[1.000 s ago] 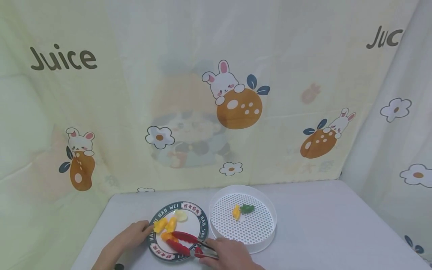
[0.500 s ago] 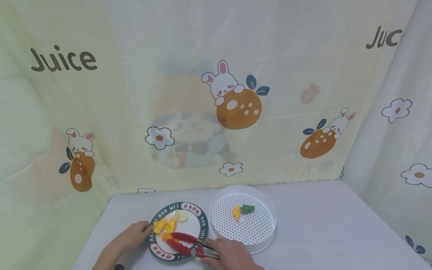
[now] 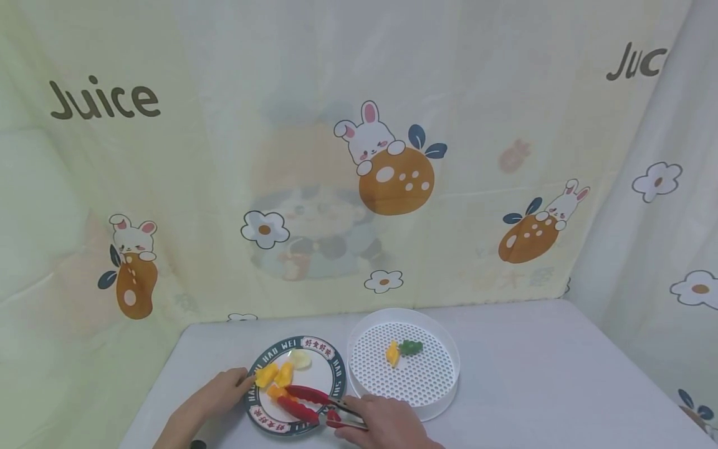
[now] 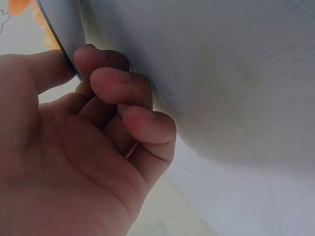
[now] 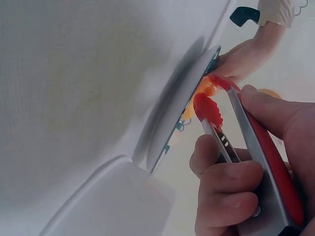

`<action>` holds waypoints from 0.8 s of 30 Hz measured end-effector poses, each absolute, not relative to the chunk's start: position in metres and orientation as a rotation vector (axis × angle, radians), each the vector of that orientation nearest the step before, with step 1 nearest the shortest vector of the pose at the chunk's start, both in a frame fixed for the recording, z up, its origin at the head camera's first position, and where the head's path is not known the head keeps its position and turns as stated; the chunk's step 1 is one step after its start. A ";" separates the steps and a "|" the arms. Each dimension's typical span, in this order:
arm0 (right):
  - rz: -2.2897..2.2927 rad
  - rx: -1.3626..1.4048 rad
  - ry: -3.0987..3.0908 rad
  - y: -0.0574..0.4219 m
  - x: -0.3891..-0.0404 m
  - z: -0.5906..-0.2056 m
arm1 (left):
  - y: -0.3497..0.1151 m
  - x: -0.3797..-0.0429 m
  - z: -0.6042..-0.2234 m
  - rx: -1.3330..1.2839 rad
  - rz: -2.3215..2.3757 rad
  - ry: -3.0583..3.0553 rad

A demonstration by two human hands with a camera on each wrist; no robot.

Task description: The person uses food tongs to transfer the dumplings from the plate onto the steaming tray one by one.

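Note:
My left hand pinches the left rim of a round plate with a dark patterned border; the left wrist view shows thumb and fingertips on either side of its edge. Red-tipped metal tongs are in the grip of my right hand. Their tips are parted over the plate, right at an orange piece that they partly cover. Two yellow pieces and a pale, translucent piece also lie on this plate. In the right wrist view, fingers and thumb wrap the tongs' handles.
Close to the plate's right side stands a white round tray with a perforated floor and raised wall. It holds a small yellow piece and a green piece. A printed curtain hangs behind the white table.
My right hand and the tongs have shifted very slightly to the right. The left hand stays at the plate's rim, and the plate and tray keep their places.

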State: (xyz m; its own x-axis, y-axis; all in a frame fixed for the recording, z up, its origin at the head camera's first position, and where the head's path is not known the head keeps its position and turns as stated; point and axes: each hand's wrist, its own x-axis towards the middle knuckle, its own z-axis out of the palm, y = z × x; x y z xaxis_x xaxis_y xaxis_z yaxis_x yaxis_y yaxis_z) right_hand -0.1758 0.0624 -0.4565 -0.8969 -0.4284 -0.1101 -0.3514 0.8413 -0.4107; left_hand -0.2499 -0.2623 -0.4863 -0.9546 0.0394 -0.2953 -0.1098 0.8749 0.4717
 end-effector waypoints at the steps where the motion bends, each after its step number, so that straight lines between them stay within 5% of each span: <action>1: -0.575 -0.608 2.821 0.063 -0.175 -0.456 | -0.262 -0.250 -0.486 -0.050 0.716 2.749; 24: -0.662 -0.477 2.859 0.084 -0.173 -0.433 | -0.262 -0.250 -0.488 -0.084 0.718 2.747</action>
State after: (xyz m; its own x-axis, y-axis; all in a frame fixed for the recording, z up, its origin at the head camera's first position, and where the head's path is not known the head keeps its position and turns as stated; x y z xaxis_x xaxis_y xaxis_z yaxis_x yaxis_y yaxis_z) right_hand -0.1729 0.0837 -0.4332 -0.9348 -0.3436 -0.0905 -0.2688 0.8504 -0.4523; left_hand -0.2499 -0.2618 -0.4881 -0.9532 0.0188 -0.3017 -0.1312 0.8734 0.4690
